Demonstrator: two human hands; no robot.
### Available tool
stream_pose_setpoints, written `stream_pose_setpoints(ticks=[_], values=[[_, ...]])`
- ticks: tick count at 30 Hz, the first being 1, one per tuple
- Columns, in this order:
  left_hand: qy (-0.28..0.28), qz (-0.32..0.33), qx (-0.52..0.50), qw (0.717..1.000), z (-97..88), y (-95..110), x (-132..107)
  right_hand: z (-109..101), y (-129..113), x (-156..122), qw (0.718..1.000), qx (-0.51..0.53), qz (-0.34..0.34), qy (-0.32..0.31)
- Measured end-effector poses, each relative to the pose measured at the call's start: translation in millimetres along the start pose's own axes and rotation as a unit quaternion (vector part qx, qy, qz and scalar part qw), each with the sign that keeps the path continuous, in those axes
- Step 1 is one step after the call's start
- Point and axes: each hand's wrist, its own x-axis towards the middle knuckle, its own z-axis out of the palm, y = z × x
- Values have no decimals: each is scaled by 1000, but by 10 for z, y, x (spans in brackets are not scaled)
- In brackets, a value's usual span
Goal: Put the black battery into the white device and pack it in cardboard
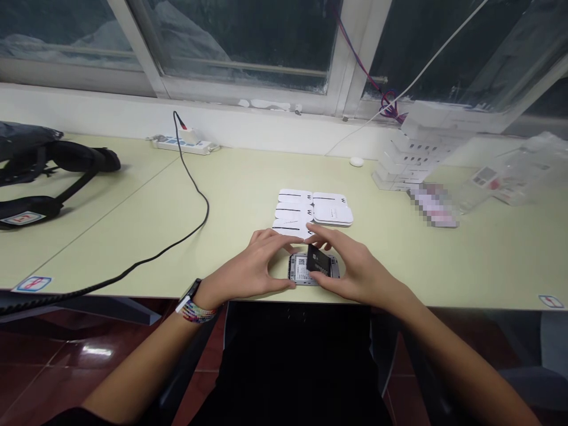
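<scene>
A small grey device body [299, 275] with a label and QR code in its bay lies near the table's front edge. My right hand [350, 266] grips a black battery [318, 260] between thumb and fingers, tilted over the device's right half. Around the device's left end curves my left hand [261, 263], thumb at its lower left corner and fingers along its far side. Just beyond the hands lie several white covers [293, 211] with black stripes, beside a short stack of white covers [332, 214].
A black cable [195, 183] runs across the left of the table from a power strip [186, 144]. Stacked white boxes [408, 157], a plastic bag [510, 171] and a small white round object [356, 161] stand at the back right. Black headgear [66, 171] lies far left.
</scene>
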Motion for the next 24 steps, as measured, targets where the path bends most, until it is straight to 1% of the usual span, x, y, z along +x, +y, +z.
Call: stream_pose_setpoints(ticks=[4,7,12,16,18,20,22,24], values=[[7,-14,-5,1000,15,-5,-2,97,80,63,997,24,-16,-73],[5,-22,7,1000,18,8,-2,137,140,28,994,33,-18,-98],[3,-25,13,1000,16,28,2,161,170,-49,995,35,-5,-92],[10,-20,8,1000,18,22,2,125,176,-59,996,34,-9,-80],[8,-19,7,1000,17,17,3,88,188,-69,998,31,-14,-46],[4,-19,9,1000,17,11,6,56,202,-90,1000,24,-20,2],[4,-14,12,1000,18,4,8,39,216,-123,999,2,-41,24],[5,-8,12,1000,19,-3,10,40,229,-165,996,-35,-83,12]])
